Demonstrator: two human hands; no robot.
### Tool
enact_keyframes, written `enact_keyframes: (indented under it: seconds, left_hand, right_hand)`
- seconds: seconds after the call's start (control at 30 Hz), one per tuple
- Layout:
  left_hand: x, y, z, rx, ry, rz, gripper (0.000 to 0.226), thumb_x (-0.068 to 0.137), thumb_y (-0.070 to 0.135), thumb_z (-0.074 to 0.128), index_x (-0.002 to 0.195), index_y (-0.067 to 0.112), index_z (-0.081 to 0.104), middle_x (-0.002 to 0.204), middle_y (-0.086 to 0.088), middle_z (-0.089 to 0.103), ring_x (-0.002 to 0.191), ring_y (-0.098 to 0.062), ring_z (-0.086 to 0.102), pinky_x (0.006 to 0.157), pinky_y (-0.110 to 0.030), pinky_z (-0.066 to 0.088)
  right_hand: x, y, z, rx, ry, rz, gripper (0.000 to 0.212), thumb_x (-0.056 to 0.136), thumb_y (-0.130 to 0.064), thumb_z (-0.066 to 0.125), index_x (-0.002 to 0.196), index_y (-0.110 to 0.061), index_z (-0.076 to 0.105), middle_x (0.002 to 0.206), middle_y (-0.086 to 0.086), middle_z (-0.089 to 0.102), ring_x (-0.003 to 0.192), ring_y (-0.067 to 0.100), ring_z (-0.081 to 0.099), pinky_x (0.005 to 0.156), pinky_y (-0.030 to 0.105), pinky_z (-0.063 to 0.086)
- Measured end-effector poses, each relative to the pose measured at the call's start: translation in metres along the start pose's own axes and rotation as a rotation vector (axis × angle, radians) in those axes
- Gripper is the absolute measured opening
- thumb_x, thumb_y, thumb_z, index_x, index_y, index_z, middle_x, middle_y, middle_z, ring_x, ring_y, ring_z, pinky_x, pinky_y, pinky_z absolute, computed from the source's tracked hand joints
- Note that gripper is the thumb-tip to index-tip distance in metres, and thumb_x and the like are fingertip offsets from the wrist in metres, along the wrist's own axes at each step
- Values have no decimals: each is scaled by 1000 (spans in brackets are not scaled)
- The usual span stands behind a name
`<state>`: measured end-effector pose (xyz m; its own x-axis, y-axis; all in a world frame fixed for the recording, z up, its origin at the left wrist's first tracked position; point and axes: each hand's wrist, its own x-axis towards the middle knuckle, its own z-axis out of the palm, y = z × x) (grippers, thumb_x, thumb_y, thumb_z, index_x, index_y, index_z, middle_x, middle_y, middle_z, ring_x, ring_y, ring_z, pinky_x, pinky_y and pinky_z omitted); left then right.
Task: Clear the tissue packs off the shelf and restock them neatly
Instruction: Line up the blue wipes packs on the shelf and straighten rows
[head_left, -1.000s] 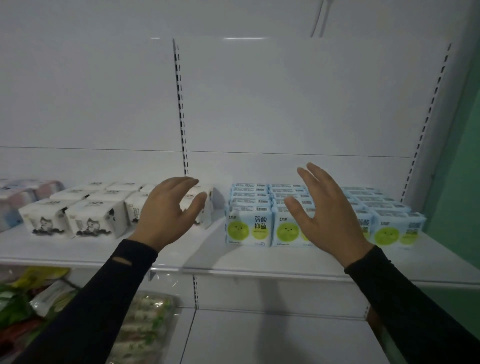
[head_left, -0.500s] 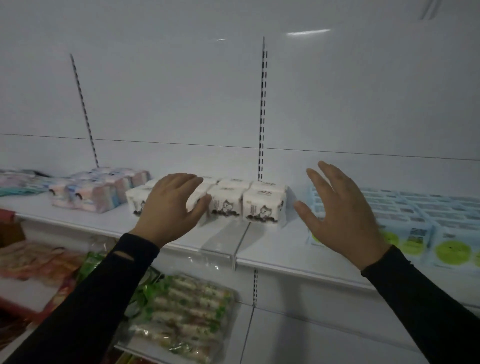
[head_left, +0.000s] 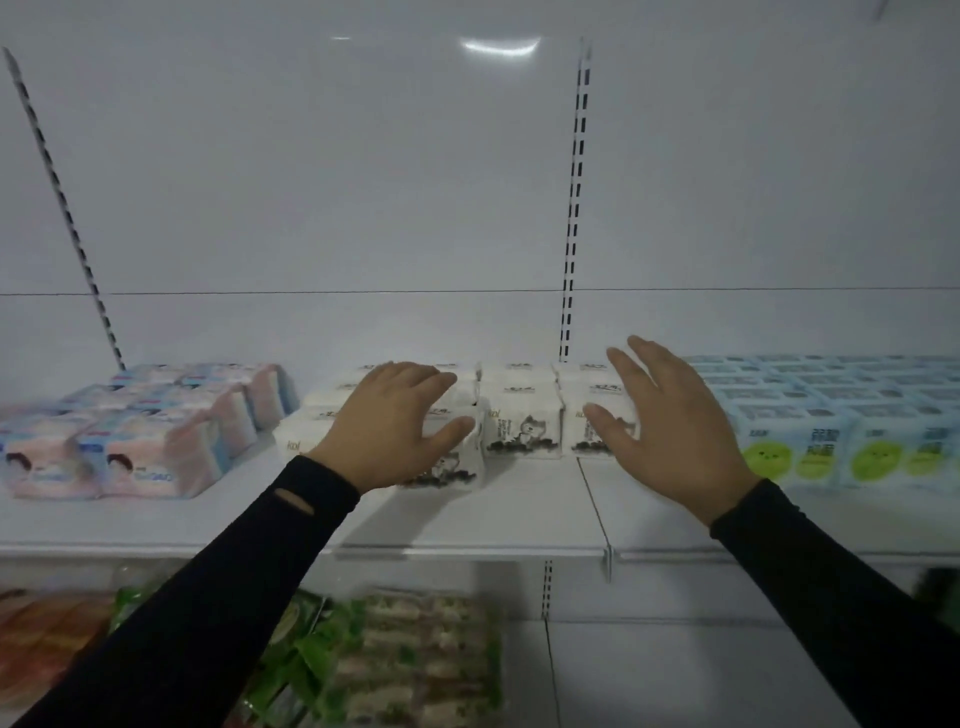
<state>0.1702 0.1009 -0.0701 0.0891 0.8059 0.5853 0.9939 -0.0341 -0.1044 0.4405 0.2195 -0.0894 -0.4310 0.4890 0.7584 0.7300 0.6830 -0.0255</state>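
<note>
White tissue packs (head_left: 524, 426) printed with a cartoon cat stand in rows at the middle of the white shelf (head_left: 467, 519). My left hand (head_left: 395, 426) hovers over the front-left white pack, fingers loosely curved above its top and thumb by its right side. Whether it touches the pack I cannot tell. My right hand (head_left: 670, 431) is spread wide in front of the rightmost white pack, fingers straight, holding nothing. Pink and blue tissue packs (head_left: 140, 452) sit to the left. Light blue packs with green circles (head_left: 810, 452) fill the right end.
A slotted upright rail (head_left: 571, 234) runs up the white back panel behind the white packs, and another (head_left: 62, 208) leans at the far left. Bagged goods in green and clear wrap (head_left: 415, 660) lie on the lower shelf. A shelf joint (head_left: 605, 551) sits under my right hand.
The view has swung left from the light blue packs to the white ones. Both hands have moved in close to the white packs, keeping the same spread pose.
</note>
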Motion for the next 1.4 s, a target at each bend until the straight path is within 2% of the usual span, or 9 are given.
enact_keyframes:
  seconds: [0.2,0.3,0.4,0.57,0.87,1.1,1.23,1.3,1.4]
  left_hand:
    - [48,14,13,-37,-83,120,77,82,72,27,133,19,50,127,-2,58,117,-22,52,103,-40,38]
    - [73,22,22,-12,-198,126,77,82,73,39,139,21,42,132,-3,52,120,-23,48,102,-39,38]
    - [95,30,30,40,-343,105,82,78,72,50,141,21,36,134,-5,48,121,-25,45,102,-41,38]
    - [117,34,51,106,-536,34,99,70,71,61,148,23,24,146,-7,36,132,-27,34,109,-44,30]
    - [121,35,70,20,-685,-133,91,70,59,66,145,30,23,145,-3,34,133,-28,31,104,-47,37]
    - [121,32,63,-106,-688,-168,101,65,70,68,146,32,22,147,0,32,136,-27,30,106,-49,35]
    - [110,1,33,-273,-466,-263,79,85,59,56,149,24,25,154,-4,28,138,-24,31,113,-39,26]
    - [99,-34,27,-161,-407,-352,64,91,53,49,145,20,34,149,-8,37,133,-27,38,108,-38,31]
    - [75,-87,28,20,-470,-471,61,90,60,42,135,19,44,139,-13,46,123,-32,46,101,-42,39]
  right_hand:
    - [3,8,11,-46,-51,-4,71,87,-58,40,137,-8,49,144,18,43,132,34,42,110,45,29]
    - [10,20,17,-22,-227,16,82,84,-68,38,148,-17,32,156,13,23,143,30,22,115,38,16]
    - [24,36,30,-8,-466,64,99,78,-72,54,152,-27,8,160,7,1,146,27,6,119,40,13]
    - [51,49,49,36,-715,129,122,66,-58,77,152,-30,-5,159,8,-8,136,31,33,107,35,36]
    - [67,60,66,66,-785,52,118,64,-48,82,152,-24,6,155,8,13,137,27,27,106,37,38]
    - [69,62,60,47,-867,77,121,62,-71,71,152,-29,3,160,3,3,145,27,14,115,41,24]
    - [80,58,53,116,-841,155,123,49,-101,26,151,-34,10,160,3,6,146,26,12,117,48,19]
    - [84,55,55,99,-779,175,116,56,-97,12,151,-32,13,160,6,9,146,28,11,117,48,17]
    - [86,47,62,19,-743,184,96,74,-86,13,152,-30,14,160,8,9,146,31,8,117,47,15]
